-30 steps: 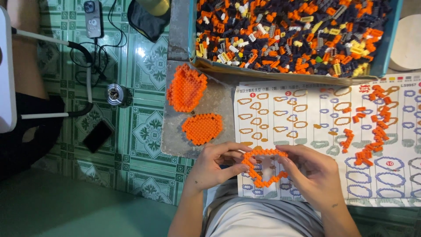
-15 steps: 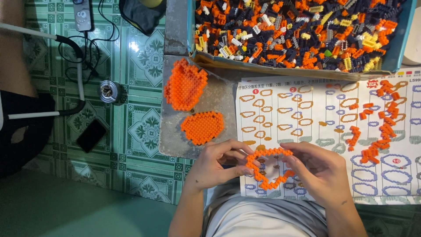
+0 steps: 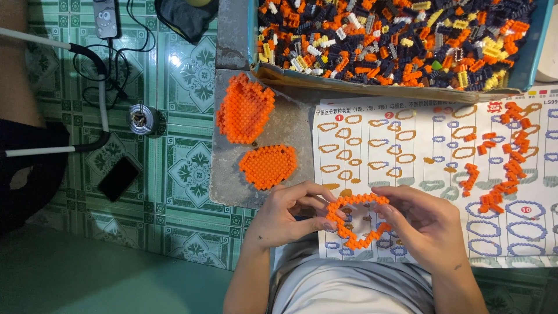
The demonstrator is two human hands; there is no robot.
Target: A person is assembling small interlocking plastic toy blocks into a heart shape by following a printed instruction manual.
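Warm, even indoor light is falling from above, leaving the scene fairly bright. A white spot of glare is shining on the glossy green floor tiles [image 3: 174, 60] near the top — the only strong reflection. Soft shadows are sitting under both hands and along the box edge [image 3: 372, 87]. The paper sheet [image 3: 430, 157] is showing sharp, while the lower left corner is fading into a dim, blurred green. Straight lines are bowing slightly toward the edges — mild wide-angle distortion.

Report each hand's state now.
Left hand: shut on the orange brick ring.
Right hand: shut on the same ring's other side.
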